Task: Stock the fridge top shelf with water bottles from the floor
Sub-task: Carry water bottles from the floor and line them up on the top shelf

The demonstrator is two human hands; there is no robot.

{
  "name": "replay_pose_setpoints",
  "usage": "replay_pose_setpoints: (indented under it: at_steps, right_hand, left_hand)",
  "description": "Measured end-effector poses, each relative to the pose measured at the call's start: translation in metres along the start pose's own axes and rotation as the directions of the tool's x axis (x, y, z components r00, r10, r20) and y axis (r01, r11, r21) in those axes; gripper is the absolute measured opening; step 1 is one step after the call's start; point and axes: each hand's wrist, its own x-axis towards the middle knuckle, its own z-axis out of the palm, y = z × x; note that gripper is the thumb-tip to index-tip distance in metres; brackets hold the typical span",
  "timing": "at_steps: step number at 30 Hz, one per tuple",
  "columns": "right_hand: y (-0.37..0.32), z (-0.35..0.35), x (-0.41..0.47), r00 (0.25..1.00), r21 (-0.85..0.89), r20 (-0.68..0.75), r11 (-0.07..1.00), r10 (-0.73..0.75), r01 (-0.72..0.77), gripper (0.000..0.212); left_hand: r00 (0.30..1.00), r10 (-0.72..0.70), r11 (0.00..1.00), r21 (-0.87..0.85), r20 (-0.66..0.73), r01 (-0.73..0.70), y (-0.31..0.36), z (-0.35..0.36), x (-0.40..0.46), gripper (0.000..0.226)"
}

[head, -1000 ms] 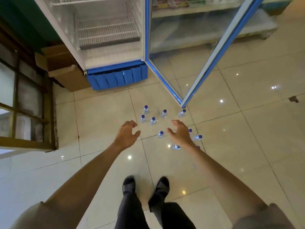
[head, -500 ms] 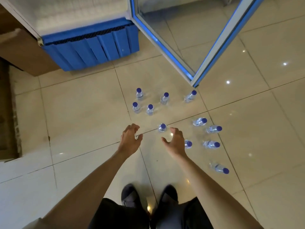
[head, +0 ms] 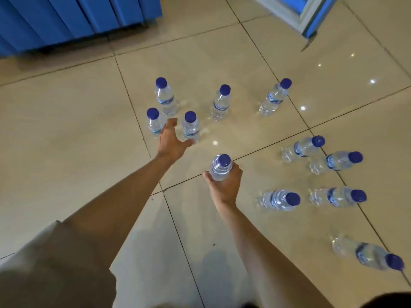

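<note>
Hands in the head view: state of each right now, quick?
Left hand: open, fingers spread, reaching between two upright water bottles, gripping nothing.
Right hand: closed around a blue-capped water bottle.

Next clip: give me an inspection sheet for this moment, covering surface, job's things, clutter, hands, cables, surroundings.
Surface: glossy beige tiled floor with dark grout lines and light reflections.
Job's things: eleven blue-capped water bottles; ten stand on the floor, five nearer the fridge, such as the far bottle, and five to the right, such as the nearest bottle. The fridge shelf is out of view.
Clutter: nothing seen.
Hands: right hand grips the held bottle; left hand reaches with spread fingers between two bottles, holding nothing.
Cables: nothing seen.
Surroundings: blue fridge base at top left; corner of the blue door frame at top right.
</note>
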Motion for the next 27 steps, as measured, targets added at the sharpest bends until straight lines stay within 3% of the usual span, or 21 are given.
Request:
replay_pose_setpoints:
  at_steps: [3, 7, 11, 17, 22, 27]
  right_hand:
    - [0.016, 0.005, 0.006, 0.998, 0.031, -0.016, 0.998, -0.057, 0.057, 0.061]
    - [0.024, 0.004, 0.016, 0.992, 0.027, 0.009, 0.991, -0.129, 0.129, 0.054]
    - [0.024, 0.006, 0.02, 0.994, 0.011, 0.015, 0.994, -0.111, 0.111, 0.052]
    - [0.014, -0.001, 0.02, 0.994, 0.003, 0.041, 0.995, -0.101, 0.1, 0.051]
    - [-0.045, -0.036, 0.003, 0.995, 0.014, 0.04, 0.995, -0.096, 0.096, 0.047]
    - [-0.167, -0.103, -0.037, 0.99, 0.013, 0.088, 0.994, -0.11, 0.109, 0.049]
  left_hand:
    - [1.0, 0.019, 0.997, -0.072, -0.004, -0.02, -0.011, 0.024, 0.02, 0.09]
    - [0.999, -0.026, 0.992, -0.123, -0.029, 0.023, -0.013, 0.04, 0.036, 0.079]
    - [0.996, -0.057, 0.987, -0.157, -0.072, 0.045, -0.014, 0.045, 0.035, 0.068]
    - [0.999, 0.016, 0.992, -0.124, -0.045, -0.022, -0.01, 0.036, 0.008, 0.061]
    - [0.999, 0.029, 0.992, -0.125, -0.027, -0.032, 0.035, -0.017, -0.031, 0.059]
    - [1.0, -0.011, 0.987, -0.16, -0.025, 0.006, 0.134, -0.114, -0.091, 0.055]
